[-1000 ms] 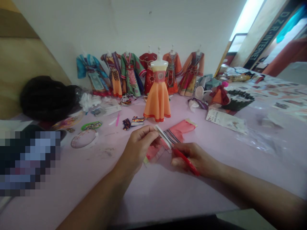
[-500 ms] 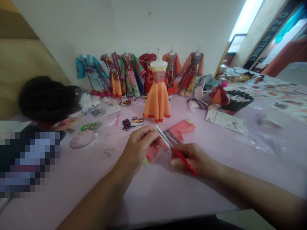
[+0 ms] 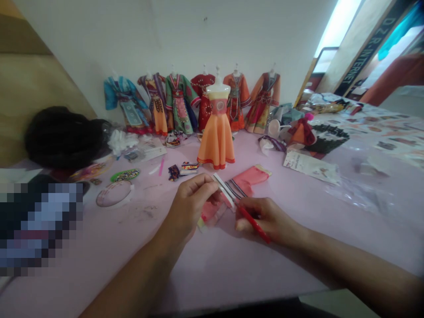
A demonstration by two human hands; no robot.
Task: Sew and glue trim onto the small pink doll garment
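My left hand [image 3: 190, 203] is closed in a pinch on the edge of a small pink garment piece [image 3: 244, 180] with a white and patterned trim strip [image 3: 224, 189], lifting that edge off the pink table [image 3: 212, 265]. My right hand [image 3: 265, 218] rests on the table just right of it, closed round a thin red tool [image 3: 252, 223] whose tip touches the trim. Behind them stands a white mannequin in an orange dress [image 3: 216, 137].
Several doll costumes on stands [image 3: 179, 106] line the wall. Small trims [image 3: 180, 169], oval stickers [image 3: 114, 193], a black bundle [image 3: 62, 134], a printed card [image 3: 311, 165], a black basket [image 3: 327, 138] and clear plastic bags [image 3: 357, 190] lie about.
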